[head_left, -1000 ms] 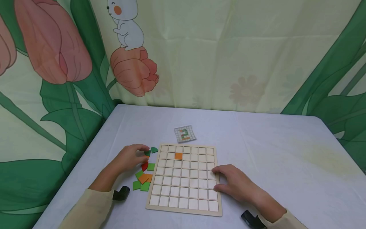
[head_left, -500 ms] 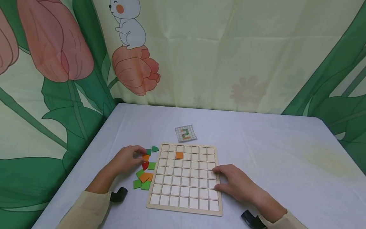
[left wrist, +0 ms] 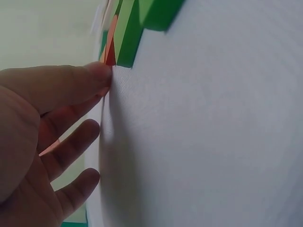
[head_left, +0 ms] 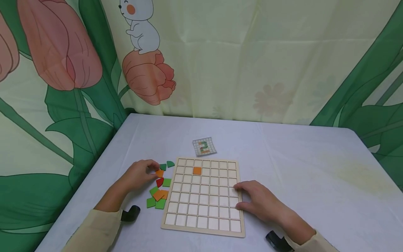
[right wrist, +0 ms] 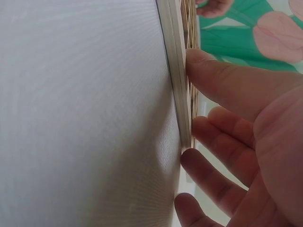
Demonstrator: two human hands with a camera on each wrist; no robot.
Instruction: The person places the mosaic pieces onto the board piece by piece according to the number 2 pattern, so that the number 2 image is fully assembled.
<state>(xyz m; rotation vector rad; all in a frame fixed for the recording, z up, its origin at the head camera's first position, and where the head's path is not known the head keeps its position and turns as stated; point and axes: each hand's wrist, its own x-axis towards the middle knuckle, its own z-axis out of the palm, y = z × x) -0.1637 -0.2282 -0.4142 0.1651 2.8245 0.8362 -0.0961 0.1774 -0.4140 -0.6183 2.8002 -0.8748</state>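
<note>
Beside the upper left of the wooden grid board (head_left: 203, 232), my left hand (head_left: 138, 174) pinches an orange square tile (head_left: 159, 173) between thumb and index finger; its other fingers are spread in the left wrist view. Close by lie a dark green tile (head_left: 162, 167), a green quarter-round tile (head_left: 170, 163), a red curved tile (head_left: 160, 182) and a light green tile (head_left: 167, 182). My right hand (head_left: 259, 201) rests its thumb and fingertips on the board's right rim, fingers loosely bent. One orange tile (head_left: 197, 170) sits in a cell of the board's second row.
A small pattern card (head_left: 204, 147) showing a coloured figure on a grid lies behind the board. More green tiles (head_left: 151, 202) and overlapping orange tiles (head_left: 158, 195) lie along the board's left edge. A white cloth (head_left: 299, 157) covers the table, with a printed curtain (head_left: 220, 70) behind.
My left hand has drawn back slightly left, and the orange tile has slid with it away from the dark green tile. My right hand stays on the board's rim.
</note>
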